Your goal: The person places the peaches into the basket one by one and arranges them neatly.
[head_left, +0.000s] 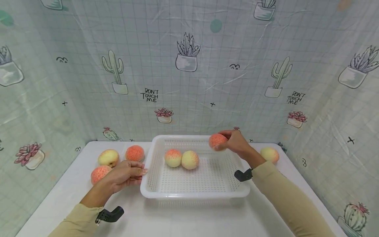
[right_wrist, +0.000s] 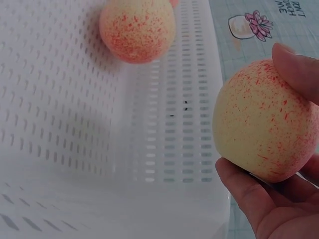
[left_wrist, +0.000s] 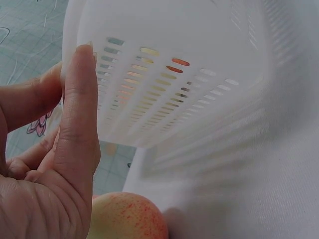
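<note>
A white perforated basket (head_left: 154,189) sits on the white table with two peaches (head_left: 173,157) (head_left: 190,159) inside it. My right hand (head_left: 234,143) grips a red-speckled peach (head_left: 217,141) (right_wrist: 256,119) above the basket's far right corner. In the right wrist view another peach (right_wrist: 137,27) lies on the basket floor (right_wrist: 60,124). My left hand (head_left: 125,172) rests against the basket's left wall (left_wrist: 164,74), its fingers (left_wrist: 79,109) straight along the rim. A peach (head_left: 99,173) (left_wrist: 124,216) lies just beside that hand.
Two more peaches (head_left: 108,157) (head_left: 134,153) lie on the table left of the basket, and one peach (head_left: 269,154) lies to its right. A cactus-print plastic sheet (head_left: 189,65) walls the table on three sides.
</note>
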The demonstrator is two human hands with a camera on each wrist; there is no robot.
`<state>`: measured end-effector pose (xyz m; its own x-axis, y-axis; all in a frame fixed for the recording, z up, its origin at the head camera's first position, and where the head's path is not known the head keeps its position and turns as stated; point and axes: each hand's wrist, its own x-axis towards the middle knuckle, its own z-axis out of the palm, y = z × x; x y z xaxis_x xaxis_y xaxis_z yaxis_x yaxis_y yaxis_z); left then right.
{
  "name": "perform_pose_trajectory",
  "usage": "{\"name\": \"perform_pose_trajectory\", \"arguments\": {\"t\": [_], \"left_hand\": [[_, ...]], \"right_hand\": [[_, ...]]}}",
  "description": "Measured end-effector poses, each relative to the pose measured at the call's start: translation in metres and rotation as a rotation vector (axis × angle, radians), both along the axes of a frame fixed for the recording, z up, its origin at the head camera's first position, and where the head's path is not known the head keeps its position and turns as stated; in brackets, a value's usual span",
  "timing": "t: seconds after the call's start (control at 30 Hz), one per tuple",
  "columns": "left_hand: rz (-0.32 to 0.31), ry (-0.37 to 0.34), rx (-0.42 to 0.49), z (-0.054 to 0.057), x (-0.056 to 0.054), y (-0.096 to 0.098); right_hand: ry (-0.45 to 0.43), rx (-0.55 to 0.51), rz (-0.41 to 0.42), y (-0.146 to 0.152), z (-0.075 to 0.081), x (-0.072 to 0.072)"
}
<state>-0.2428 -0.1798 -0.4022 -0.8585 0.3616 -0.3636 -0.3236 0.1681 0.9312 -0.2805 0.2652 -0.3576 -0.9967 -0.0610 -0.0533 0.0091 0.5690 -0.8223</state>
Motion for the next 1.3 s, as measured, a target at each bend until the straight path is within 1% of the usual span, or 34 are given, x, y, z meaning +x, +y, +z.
{"name": "perform_pose_trajectory", "arguments": {"t": [0.27, 0.57, 0.83, 1.13, 1.3], "left_hand": [[0.000, -0.003, 0.002, 0.001, 0.000, 0.000], [-0.001, -0.006, 0.015, 0.000, 0.002, -0.001], [-0.005, 0.000, 0.021, -0.001, 0.003, -0.002], [-0.007, 0.003, 0.028, -0.002, 0.003, -0.002], [-0.004, 0.001, 0.025, -0.002, 0.003, -0.002]], "right_hand": [[-0.020, -0.021, 0.004, -0.007, -0.001, -0.001], [-0.028, -0.043, 0.020, -0.009, -0.004, 0.003], [-0.051, -0.048, 0.017, -0.013, -0.009, 0.006], [-0.070, -0.047, -0.004, -0.020, -0.013, 0.004], [-0.084, -0.045, -0.002, -0.024, -0.013, 0.004]]}}
